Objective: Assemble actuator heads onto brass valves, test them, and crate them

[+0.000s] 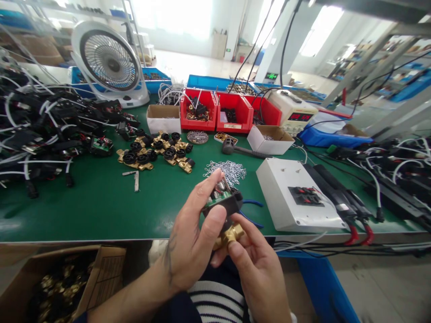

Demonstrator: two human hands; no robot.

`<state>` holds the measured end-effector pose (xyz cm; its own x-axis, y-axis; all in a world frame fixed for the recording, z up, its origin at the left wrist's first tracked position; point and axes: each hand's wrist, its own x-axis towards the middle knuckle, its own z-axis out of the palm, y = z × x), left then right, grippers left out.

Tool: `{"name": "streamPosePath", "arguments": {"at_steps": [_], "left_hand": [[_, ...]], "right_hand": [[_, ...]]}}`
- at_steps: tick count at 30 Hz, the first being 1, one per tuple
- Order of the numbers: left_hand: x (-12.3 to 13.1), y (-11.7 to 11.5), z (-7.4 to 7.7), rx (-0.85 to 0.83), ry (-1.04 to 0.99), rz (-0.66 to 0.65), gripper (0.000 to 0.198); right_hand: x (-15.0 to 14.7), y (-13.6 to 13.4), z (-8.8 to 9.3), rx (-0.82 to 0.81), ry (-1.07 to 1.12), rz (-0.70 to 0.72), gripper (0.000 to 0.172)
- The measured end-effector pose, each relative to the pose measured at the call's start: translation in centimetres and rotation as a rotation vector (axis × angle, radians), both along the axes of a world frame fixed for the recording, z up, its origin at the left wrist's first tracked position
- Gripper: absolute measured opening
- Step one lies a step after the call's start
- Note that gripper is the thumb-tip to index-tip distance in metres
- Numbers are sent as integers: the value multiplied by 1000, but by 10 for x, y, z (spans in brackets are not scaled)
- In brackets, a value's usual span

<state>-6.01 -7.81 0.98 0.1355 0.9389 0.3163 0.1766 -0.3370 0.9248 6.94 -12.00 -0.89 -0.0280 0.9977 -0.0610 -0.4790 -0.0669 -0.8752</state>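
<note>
Close in front of my body, my left hand [195, 229] is closed around a black actuator housing [229, 204] whose open top shows a green circuit board and a small motor. Below it, the fingers of my right hand [257, 264] grip a brass valve body [233, 233]. Housing and valve body touch, one above the other; the joint between them is partly hidden by my fingers. Just beyond my hands lies a heap of thin metal clips [232, 170]. Blue-handled pliers [252, 213] rest on the green table [101, 206] to the right, partly covered by the housing.
Brass valves with black caps [143, 154] lie grouped left of centre. Red bins [198, 123], a white fan [112, 65] and a black mallet [230, 147] stand or lie farther back. On the right is a white switch box [279, 202]; cabled black units [43, 125] crowd the left.
</note>
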Motion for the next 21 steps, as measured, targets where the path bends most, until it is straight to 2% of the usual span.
{"name": "streamPosePath", "arguments": {"at_steps": [2, 7, 12, 15, 18, 20, 21], "left_hand": [[-3, 2, -3, 13, 67, -43, 51], [-9, 3, -11, 207, 368, -23, 93], [-5, -3, -13, 270, 484, 94, 81], [-1, -4, -14, 260, 440, 125, 82], [4, -7, -15, 249, 366, 112, 82], [7, -10, -14, 244, 343, 66, 84], [8, -12, -14, 248, 337, 44, 84]], "right_hand": [[1, 3, 1, -17, 24, -7, 30], [6, 12, 8, -120, 47, -72, 35], [10, 11, 3, -115, -92, -87, 35], [17, 13, 0, -5, -313, -121, 37], [26, 22, 2, 213, -563, -310, 41], [29, 30, 5, 296, -556, -381, 45], [29, 34, 6, 301, -510, -368, 48]]}}
